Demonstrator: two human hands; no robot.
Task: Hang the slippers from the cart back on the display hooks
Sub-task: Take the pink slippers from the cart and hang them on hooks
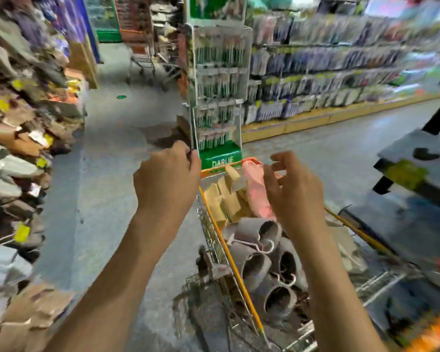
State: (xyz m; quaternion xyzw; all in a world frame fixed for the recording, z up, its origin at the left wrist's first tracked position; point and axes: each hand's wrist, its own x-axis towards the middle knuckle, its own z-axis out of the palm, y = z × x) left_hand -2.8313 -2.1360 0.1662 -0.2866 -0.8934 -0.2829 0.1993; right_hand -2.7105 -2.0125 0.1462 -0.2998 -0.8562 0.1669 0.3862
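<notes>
Fingers of the left hand [167, 177] are curled tight, whether round anything cannot be told; the right hand [294, 191] hangs with fingers loosely spread, holding nothing, above the wire cart [241, 283]. Grey slippers [262, 265], soft and round-mouthed, lie heaped at the cart's near end, tan and pink pairs [257, 191] by its far orange rim. Beyond, speckled grey floor [107, 174], slipper display [13, 153] along the left, green toothbrush stand [217, 97] ahead.
</notes>
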